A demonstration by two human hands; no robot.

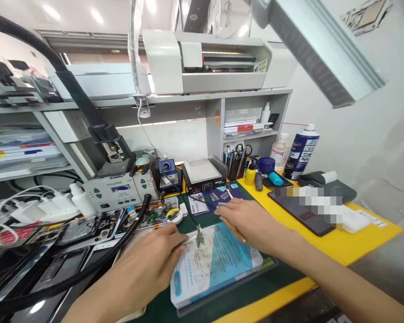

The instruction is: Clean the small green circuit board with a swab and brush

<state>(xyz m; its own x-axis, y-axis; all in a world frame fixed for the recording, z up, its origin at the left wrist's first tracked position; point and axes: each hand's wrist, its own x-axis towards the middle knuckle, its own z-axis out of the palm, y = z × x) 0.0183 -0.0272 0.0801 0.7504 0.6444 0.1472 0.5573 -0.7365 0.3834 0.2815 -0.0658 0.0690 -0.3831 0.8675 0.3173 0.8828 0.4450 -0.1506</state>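
Fingers of your left hand (155,262) pinch slim metal tweezers (191,240) on the small greenish circuit board (199,237); keep that clamp steady while your right hand (252,224), closed round a thin brush-like tool (229,194), works lightly.

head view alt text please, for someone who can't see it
Two bare hands work over a blue-and-white pad on a cluttered electronics bench: the left hand pinches a small part, the right hand grips a thin tool.

bright overhead light; glare on ceiling; edges warped; slight motion blur
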